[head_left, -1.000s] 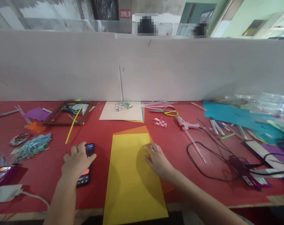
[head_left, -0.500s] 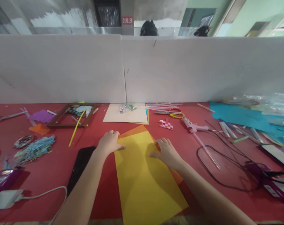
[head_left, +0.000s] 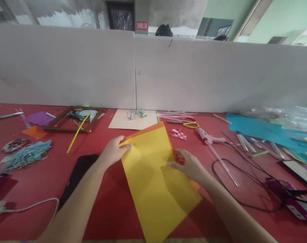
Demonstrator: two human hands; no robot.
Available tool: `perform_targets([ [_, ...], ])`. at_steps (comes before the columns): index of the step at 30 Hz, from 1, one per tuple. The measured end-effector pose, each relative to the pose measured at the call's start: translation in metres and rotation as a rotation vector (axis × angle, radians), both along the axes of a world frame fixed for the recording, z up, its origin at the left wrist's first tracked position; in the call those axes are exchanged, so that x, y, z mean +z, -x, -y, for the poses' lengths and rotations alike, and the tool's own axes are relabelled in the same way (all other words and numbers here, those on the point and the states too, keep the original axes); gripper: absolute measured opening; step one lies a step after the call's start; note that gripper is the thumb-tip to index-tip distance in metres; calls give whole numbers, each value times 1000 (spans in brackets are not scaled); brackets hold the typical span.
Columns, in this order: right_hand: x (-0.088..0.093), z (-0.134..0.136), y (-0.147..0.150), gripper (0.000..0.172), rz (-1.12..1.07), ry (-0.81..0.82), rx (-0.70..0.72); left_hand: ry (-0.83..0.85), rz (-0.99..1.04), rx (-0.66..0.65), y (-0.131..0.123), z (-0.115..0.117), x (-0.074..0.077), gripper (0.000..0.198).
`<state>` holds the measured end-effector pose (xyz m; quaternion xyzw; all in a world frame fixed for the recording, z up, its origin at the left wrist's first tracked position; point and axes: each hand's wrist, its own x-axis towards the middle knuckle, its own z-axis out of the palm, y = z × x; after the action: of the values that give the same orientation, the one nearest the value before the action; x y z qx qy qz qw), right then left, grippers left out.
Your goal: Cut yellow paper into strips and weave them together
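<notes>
Yellow sheet (head_left: 150, 192): one, up front over the red desk (head_left: 113, 206), one orange sheet (head_left: 159, 127) beneath!
Smartphone (head_left: 77, 173): one, black, lying left of the sheets.
Right hand (head_left: 192, 167): thumb over yellow, fingers curled at the right edge; gripping? Can't tell.
Left hand (head_left: 112, 152): fingers closed, pinching the top left corner!
Glue gun (head_left: 206, 137): one, pink.
Scissors (head_left: 177, 121): one yellow-handled pair, beyond it.
Wooden frame (head_left: 64, 131): one, far left.

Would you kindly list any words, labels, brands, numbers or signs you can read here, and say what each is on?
"卫生间…上三…": white characters on the red sign beyond the partition; the remaining characters are too blurred to read surely.
Yellow sheet: no writing visible.
Phone: dark, no readable text.
Glue gun: no readable label.
No brand or Arabic numeral is legible.
</notes>
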<state>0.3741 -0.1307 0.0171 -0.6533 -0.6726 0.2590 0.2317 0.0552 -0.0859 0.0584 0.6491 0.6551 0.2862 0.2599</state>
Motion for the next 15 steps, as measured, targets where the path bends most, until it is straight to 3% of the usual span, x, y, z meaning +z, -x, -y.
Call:
perform_targets([
  [5, 2, -4, -18, 49, -44, 0, -4, 30, 204, 38, 9, 5, 7, 40],
  [10, 3, -8, -23, 42, -125, 54, -58, 101, 109, 25, 21, 8, -5, 38],
  [15, 8, -8, -20, 25, -117, 79, 47, -40, 110, 92, 26, 6, -10, 34],
])
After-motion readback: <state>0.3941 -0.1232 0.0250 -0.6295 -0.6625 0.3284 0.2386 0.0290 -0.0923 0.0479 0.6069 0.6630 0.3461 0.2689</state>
